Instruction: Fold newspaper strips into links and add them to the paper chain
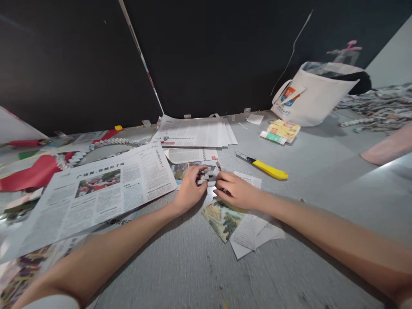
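My left hand (189,191) and my right hand (236,191) meet over a small folded newspaper piece (208,175) on the grey table (199,266). Fingers of both hands are pinched on that folded piece, the left from its left side, the right from below right. Cut newspaper strips (247,229) and a picture clipping (222,219) lie under my right wrist. A yellow utility knife (264,166) lies just beyond my right hand.
An open newspaper (96,193) covers the left. Stacked sheets (196,133) lie at the back centre, with a woven paper chain (106,146) and red paper (32,171) to the left. A white tote bag (318,96), cards (283,128), a glue stick (273,137) and shredded paper (376,107) sit at right.
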A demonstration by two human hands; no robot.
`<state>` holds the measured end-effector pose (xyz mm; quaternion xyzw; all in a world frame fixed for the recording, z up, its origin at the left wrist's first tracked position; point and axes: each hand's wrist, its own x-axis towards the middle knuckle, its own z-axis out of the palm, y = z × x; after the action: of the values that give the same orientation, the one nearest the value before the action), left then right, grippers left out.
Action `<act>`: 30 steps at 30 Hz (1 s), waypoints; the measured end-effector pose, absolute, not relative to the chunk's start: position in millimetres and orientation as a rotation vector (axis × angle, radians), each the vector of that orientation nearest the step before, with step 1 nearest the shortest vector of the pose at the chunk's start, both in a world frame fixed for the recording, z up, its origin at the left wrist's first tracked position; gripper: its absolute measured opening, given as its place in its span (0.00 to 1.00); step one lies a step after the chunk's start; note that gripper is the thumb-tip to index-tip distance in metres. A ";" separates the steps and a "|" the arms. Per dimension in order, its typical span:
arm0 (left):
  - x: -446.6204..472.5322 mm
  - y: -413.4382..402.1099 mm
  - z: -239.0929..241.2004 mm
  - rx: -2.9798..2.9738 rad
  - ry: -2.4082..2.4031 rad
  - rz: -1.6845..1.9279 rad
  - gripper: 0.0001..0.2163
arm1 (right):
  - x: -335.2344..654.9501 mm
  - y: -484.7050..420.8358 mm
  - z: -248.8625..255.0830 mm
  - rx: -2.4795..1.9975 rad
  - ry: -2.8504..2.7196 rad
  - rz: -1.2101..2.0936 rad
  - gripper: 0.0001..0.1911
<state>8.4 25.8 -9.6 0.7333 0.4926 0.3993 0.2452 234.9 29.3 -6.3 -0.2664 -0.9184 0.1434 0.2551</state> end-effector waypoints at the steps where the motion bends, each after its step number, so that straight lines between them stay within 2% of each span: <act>1: 8.3 25.6 -9.7 2.014 1.338 1.090 0.18 | 234.7 29.7 -7.2 -0.744 -2.478 0.378 0.11; 5: 9.0 23.1 -5.0 2.025 1.324 1.122 0.14 | 234.6 31.8 -10.5 -0.773 -2.428 0.364 0.15; 10: 8.1 15.7 9.7 2.061 1.276 1.180 0.09 | 237.2 34.7 -7.9 -0.823 -2.238 0.533 0.16; 13: 6.3 11.7 15.1 2.096 1.087 1.032 0.17 | 239.3 38.4 -6.5 -0.906 -2.083 0.608 0.18; 16: 6.3 9.3 13.0 2.054 1.063 0.914 0.17 | 240.9 42.1 -6.4 -0.993 -1.965 0.638 0.21; 19: 8.9 9.5 7.0 1.934 1.145 0.909 0.27 | 241.7 43.7 -5.4 -1.046 -1.879 0.660 0.22; 22: 11.1 13.3 2.5 1.783 1.143 0.985 0.21 | 242.2 43.7 -4.5 -1.082 -1.777 0.705 0.21; 25: 10.9 19.8 0.2 1.525 1.123 1.086 0.18 | 242.4 43.1 -3.5 -1.114 -1.652 0.894 0.19; 28: 9.6 25.7 -1.5 1.316 1.104 1.160 0.19 | 242.2 42.1 -0.1 -1.070 -1.578 1.196 0.22; 30: 9.3 27.8 -2.2 1.292 1.122 1.208 0.18 | 242.1 41.7 3.1 -1.047 -1.575 1.279 0.24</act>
<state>9.3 27.8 -2.2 0.5343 0.4640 0.4996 0.4997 242.1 41.7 3.1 -0.4170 -0.6272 0.5094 0.4161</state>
